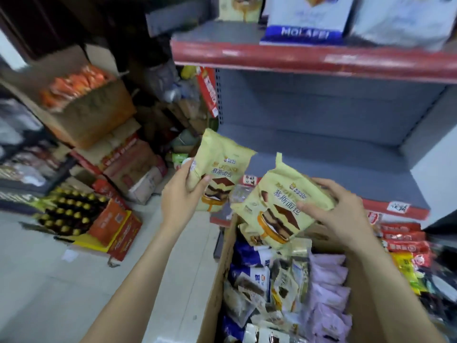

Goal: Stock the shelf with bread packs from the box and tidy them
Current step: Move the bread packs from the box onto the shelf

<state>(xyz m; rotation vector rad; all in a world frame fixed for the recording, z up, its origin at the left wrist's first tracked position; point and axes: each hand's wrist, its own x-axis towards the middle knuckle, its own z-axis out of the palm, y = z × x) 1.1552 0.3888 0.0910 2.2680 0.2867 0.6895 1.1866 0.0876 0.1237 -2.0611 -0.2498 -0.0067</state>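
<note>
two yellow bread packs, left hand (181, 194) gripping one (220, 169), right hand (338, 214) the other (277, 209)

I saw a grey metal shelf (333, 167) with a red front edge; what showed of its board was bare, and small labels sat along that edge. Above it, the upper shelf (309, 58) carried a white and blue pack (306, 23) marked MOLAFEI and, just beside it, a pale bag (400, 21). On the pale tiled floor (49, 280) at the left stood an open carton of dark bottles (71, 214) with gold caps, touching a red and yellow carton (118, 231). Behind them, cardboard boxes (128, 164) were stacked, the topmost tilted and filled with orange packets (74, 82).
</note>
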